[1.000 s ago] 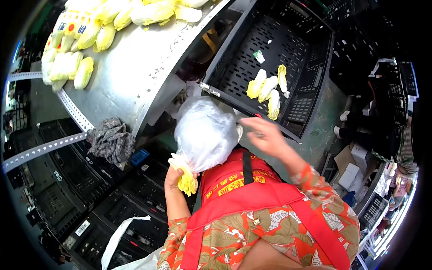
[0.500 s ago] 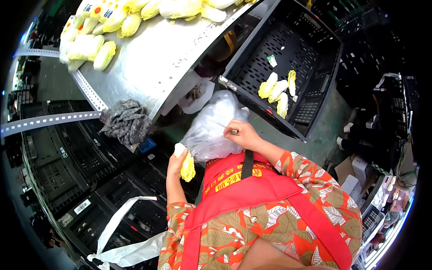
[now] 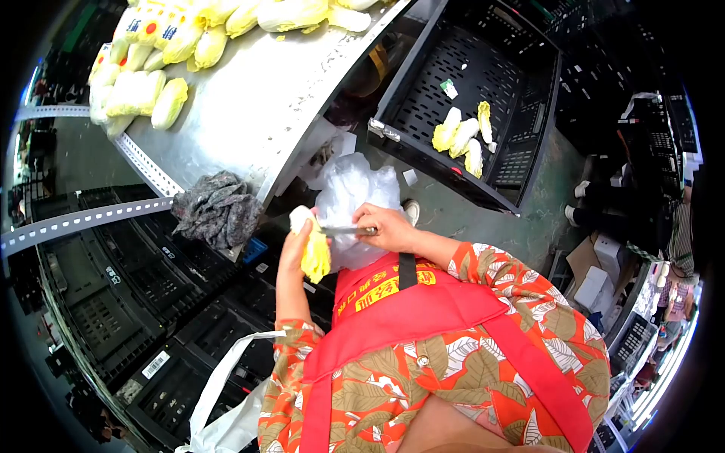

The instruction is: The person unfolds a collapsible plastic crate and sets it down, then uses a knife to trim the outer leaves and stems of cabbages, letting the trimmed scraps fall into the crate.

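A small napa cabbage (image 3: 316,257), white at the stem end and yellow at the leaves, is gripped in my left hand (image 3: 294,248). My right hand (image 3: 390,229) is closed around the handle of a knife (image 3: 343,231). The knife's blade points left and its tip reaches the cabbage; whether it cuts into it I cannot tell. Behind both hands hangs a clear plastic bag (image 3: 355,181), partly covered by my right hand. Its contents are not clear to see.
More napa cabbages (image 3: 170,103), some in printed wrap, lie on a metal table (image 3: 226,113). A dark grey rag (image 3: 217,209) hangs at its corner. Cabbage pieces (image 3: 463,137) lie inside a black crate (image 3: 504,198). Stacked black crates (image 3: 98,294) stand left. A person's shoes (image 3: 572,215) show at right.
My right hand has moved left and turned, bringing the knife blade into view against the cabbage. My left hand has risen slightly with the cabbage. The view has shifted a little.
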`<state>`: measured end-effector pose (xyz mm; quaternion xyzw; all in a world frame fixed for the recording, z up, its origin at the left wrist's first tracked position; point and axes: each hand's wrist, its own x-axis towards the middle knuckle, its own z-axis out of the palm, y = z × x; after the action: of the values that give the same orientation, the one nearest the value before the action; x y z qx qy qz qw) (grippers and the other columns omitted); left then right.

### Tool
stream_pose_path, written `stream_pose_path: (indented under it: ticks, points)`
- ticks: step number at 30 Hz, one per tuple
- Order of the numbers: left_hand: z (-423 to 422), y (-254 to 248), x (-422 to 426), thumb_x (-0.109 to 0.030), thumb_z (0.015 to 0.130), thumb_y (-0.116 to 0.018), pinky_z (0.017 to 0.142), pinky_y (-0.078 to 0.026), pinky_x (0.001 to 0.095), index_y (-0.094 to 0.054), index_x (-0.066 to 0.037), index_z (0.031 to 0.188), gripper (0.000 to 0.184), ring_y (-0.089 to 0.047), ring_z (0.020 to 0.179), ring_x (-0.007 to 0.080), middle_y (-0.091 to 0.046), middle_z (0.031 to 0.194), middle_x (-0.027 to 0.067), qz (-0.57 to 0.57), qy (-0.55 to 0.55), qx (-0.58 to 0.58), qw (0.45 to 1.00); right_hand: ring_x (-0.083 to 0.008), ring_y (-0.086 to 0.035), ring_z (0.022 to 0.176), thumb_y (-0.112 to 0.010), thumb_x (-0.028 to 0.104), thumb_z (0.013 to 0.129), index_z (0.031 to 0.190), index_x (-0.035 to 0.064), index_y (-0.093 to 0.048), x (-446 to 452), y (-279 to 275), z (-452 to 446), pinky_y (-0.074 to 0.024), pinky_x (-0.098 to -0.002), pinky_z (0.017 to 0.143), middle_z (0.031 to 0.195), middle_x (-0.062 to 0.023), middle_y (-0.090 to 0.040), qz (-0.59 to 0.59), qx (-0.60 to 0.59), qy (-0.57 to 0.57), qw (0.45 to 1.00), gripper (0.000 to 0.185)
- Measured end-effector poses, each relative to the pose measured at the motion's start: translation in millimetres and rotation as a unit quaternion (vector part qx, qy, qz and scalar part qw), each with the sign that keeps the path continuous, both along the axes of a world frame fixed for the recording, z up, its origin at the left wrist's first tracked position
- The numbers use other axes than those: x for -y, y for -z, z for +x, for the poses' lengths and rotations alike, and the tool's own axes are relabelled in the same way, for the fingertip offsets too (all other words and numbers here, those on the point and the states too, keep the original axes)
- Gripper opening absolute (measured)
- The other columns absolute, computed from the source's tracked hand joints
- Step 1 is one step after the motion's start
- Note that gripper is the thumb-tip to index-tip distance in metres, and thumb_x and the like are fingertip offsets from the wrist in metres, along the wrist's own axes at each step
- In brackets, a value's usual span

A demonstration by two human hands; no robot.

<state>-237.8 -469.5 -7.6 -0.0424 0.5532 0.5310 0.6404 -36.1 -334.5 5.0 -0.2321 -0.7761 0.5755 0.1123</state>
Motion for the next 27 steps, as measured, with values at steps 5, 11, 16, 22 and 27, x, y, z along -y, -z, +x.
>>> stream_pose_path:
  ticks: [5, 11, 16, 22, 27]
  points:
    - [22, 10, -13, -0.032, 0.085, -0.063, 0.055, -0.051, 0.0307, -0.057, -0.004, 0.116, 0.042, -0.063, 0.065, 0.0185, -0.064, 0.082, 0.0077, -0.055, 0.084, 0.02, 0.995, -0.0189, -0.059, 0.078, -0.073, 0.012, 0.073, 0.089, 0.0065, -0.064, 17, 13, 11, -0.0462, -0.0289, 0.069, 0.094, -0.0051, -0.059, -0.058, -0.016, -0.134, 0.989, 0.019]
    - [29, -4, -3, -0.025, 0.084, -0.064, 0.063, -0.051, 0.0294, -0.059, -0.001, 0.111, 0.036, -0.063, 0.072, 0.0168, -0.064, 0.088, 0.0066, 0.017, 0.129, -0.02, 0.991, -0.0216, -0.061, 0.09, -0.077, 0.031, 0.067, 0.109, 0.0048, -0.061, -18, -30, 22, -0.0474, -0.0324, 0.078, 0.096, -0.0115, -0.065, -0.089, 0.073, 0.195, 0.974, 0.052]
    - [37, -16, -6, -0.023, 0.083, -0.066, 0.065, -0.051, 0.0284, -0.061, 0.0, 0.108, 0.034, -0.062, 0.071, 0.0158, -0.064, 0.086, 0.0059, 0.073, 0.173, -0.017, 0.982, -0.0313, -0.064, 0.079, -0.074, 0.036, 0.067, 0.107, 0.0025, -0.061, -39, 15, 11, -0.0488, -0.0386, 0.071, 0.082, -0.014, -0.067, -0.002, 0.243, 0.075, 0.967, 0.054]
    - [10, 52, 50, -0.022, 0.082, -0.07, 0.063, -0.051, 0.0308, -0.06, 0.0, 0.101, 0.031, -0.064, 0.071, 0.0184, -0.065, 0.086, 0.0082, -0.141, -0.103, -0.115, 0.978, -0.0084, -0.055, 0.055, -0.068, 0.015, 0.078, 0.088, 0.0022, -0.06, -32, 11, 42, -0.0433, -0.0229, 0.048, 0.067, -0.0016, -0.059, -0.279, 0.037, 0.332, 0.9, 0.018]
    - [8, 75, 73, -0.021, 0.08, -0.071, 0.063, -0.051, 0.0313, -0.059, 0.002, 0.101, 0.033, -0.064, 0.07, 0.0192, -0.065, 0.084, 0.009, -0.175, -0.07, -0.148, 0.971, -0.0104, -0.059, 0.073, -0.063, 0.012, 0.083, 0.093, 0.0033, -0.056, -26, 3, 41, -0.0505, -0.0249, 0.064, 0.083, -0.0031, -0.062, -0.311, -0.05, 0.293, 0.903, 0.015]
